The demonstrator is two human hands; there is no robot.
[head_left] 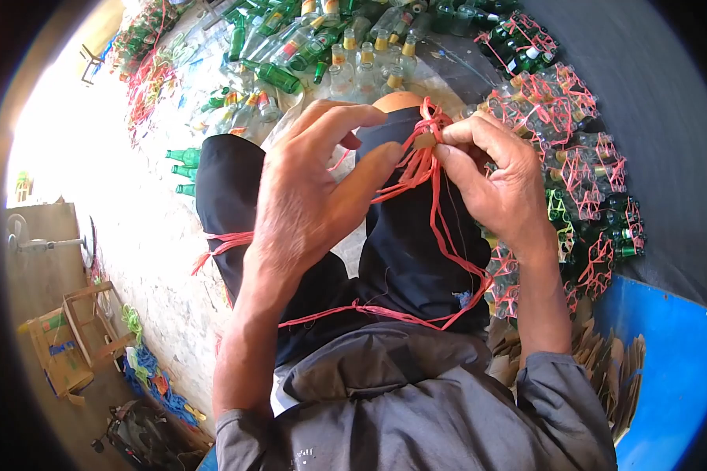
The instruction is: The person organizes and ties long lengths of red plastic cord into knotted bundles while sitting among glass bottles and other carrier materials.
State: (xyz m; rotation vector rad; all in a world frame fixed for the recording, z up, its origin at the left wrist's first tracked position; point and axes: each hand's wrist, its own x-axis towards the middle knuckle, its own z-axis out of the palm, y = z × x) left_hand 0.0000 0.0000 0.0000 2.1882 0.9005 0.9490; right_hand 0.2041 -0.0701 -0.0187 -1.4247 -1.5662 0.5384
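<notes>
At my right knee, a bundle of pink plastic twine [420, 169] is knotted, with a small tan flat piece [424, 141] at the knot. My right hand [503, 180] pinches this piece and the twine between thumb and index finger. My left hand [306, 180] hovers just left of the bundle, thumb and index finger apart, the thumb tip near the strands; nothing shows between them. Long twine strands [361, 308] cross my lap and black trousers [228, 188], and a tied loop lies over the left thigh.
Loose green and clear bottles [279, 77] lie ahead. Twine-bound bottle bundles [573, 180] stack at right, beside a dark wall. A blue panel [668, 369] and cardboard pieces [605, 377] sit at lower right. Wooden pieces [63, 353] and blue cord [161, 385] lie at left.
</notes>
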